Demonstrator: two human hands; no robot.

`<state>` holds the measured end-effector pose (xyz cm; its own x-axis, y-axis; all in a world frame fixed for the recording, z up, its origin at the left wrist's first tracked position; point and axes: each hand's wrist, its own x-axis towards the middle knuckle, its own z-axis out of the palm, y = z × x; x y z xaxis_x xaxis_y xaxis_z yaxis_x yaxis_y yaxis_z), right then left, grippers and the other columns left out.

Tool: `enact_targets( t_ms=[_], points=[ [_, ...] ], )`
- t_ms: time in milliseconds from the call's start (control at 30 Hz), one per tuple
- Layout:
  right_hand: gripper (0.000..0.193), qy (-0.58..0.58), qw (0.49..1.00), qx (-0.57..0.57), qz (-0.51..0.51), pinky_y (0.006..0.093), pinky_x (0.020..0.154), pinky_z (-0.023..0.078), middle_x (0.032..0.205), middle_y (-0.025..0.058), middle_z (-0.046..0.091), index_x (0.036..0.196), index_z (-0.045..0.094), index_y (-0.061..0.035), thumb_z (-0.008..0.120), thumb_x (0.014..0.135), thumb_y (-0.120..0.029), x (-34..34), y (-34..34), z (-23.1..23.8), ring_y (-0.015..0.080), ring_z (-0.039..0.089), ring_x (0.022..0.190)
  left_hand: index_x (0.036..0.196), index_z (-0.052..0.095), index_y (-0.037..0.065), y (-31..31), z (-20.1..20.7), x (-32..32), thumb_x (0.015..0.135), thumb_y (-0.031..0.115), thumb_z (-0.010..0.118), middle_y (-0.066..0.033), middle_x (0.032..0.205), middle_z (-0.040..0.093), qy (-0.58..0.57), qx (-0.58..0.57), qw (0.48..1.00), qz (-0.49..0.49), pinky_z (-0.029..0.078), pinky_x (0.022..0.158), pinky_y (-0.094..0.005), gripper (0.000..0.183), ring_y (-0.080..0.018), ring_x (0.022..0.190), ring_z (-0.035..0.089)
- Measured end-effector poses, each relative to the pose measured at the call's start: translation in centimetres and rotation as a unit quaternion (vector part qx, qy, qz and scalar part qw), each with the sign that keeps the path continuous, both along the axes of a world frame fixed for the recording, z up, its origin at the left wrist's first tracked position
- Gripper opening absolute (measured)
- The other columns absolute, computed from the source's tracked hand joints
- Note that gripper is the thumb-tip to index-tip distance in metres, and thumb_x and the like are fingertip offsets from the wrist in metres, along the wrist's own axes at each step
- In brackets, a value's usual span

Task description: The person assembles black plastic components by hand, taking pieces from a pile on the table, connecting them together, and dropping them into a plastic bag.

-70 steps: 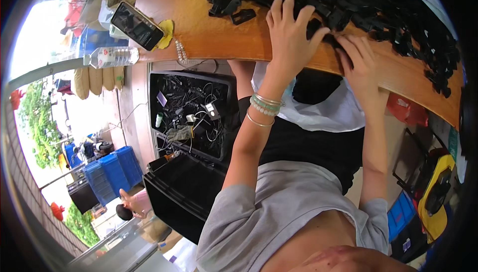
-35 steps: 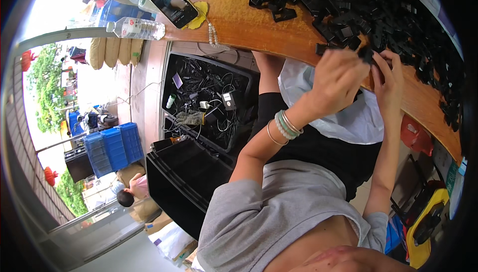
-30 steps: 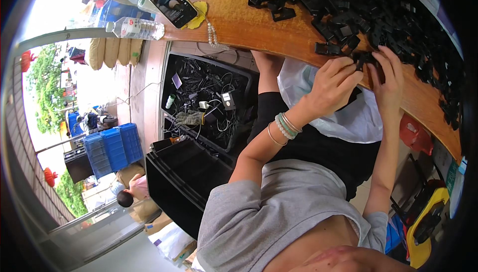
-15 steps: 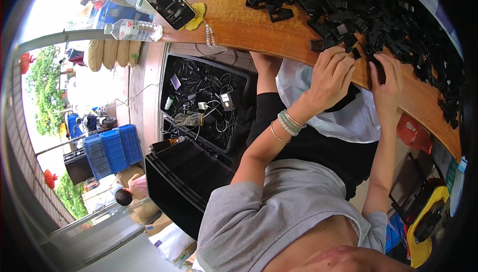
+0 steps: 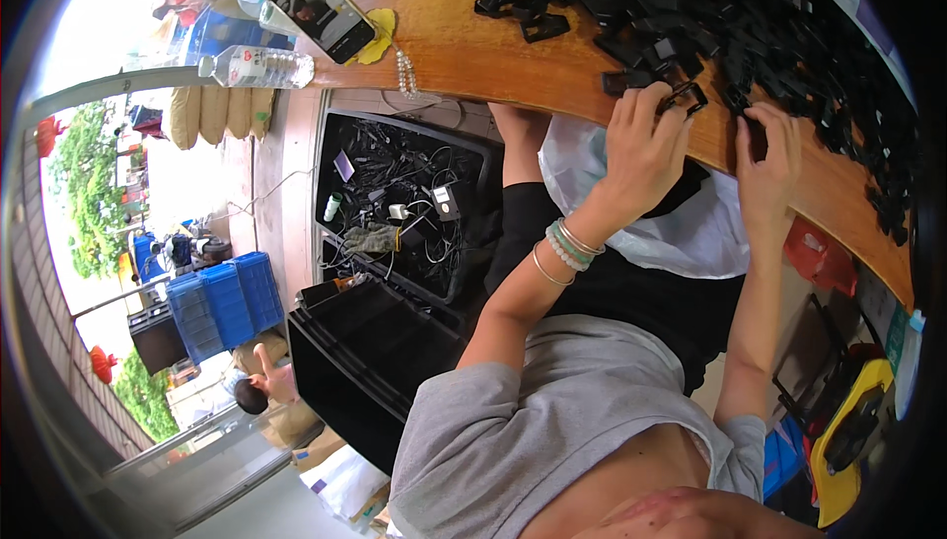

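Observation:
A heap of small black plastic parts point(image 5: 750, 16) covers the far side of a wooden table point(image 5: 464, 46). My left hand point(image 5: 641, 149), with bracelets on the wrist, is at the table's near edge and pinches a black frame-shaped part point(image 5: 683, 97) between its fingertips. Just to its right, my right hand point(image 5: 769, 159) is closed around another black part point(image 5: 755, 135), mostly hidden by the fingers. A white plastic bag point(image 5: 681, 228) lies in my lap under both hands.
A phone point(image 5: 321, 8) leans by a yellow object, with a bead string point(image 5: 402, 72) and a water bottle point(image 5: 256, 68) on the table's left end. Black crates point(image 5: 395, 204) with cables and chargers stand on the floor; blue crates point(image 5: 227, 307) and a person are farther off.
Both hands have drawn back from the heap to the table's near edge, each now holding a black part. The view has shifted slightly.

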<state>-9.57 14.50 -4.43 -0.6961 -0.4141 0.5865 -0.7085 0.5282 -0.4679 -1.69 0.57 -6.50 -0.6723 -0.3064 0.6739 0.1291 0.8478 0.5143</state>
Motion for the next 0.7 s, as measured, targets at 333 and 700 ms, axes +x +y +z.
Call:
enact_targets(
  t_ms=[333,700],
  points=[
    [0.025,-0.195,0.957,-0.195,0.086,0.0274,0.076,0.045,0.097,0.0088,0.065,0.098,0.065,-0.0021,0.067,0.074,0.003,1.7,0.4,2.4,0.0201,0.058,0.087,0.113,0.054,-0.004,-0.7,2.6,1.2,0.075,-0.009,0.066,-0.0104,0.112,0.056,-0.057,0.261,0.957,-0.114,0.047,0.078,-0.0227,0.04,-0.0126,0.093,0.057],
    [0.029,-0.091,0.966,-0.102,0.217,0.0272,0.071,0.046,0.099,0.0081,0.063,0.099,0.066,-0.0001,0.065,0.072,0.007,1.8,0.5,2.7,0.0194,0.056,0.084,0.107,0.055,-0.007,-0.6,4.9,1.5,0.081,-0.004,0.062,-0.0124,0.082,0.065,-0.229,0.538,0.781,-0.221,0.053,0.061,-0.0243,0.027,-0.0151,0.069,0.066]
  ],
)
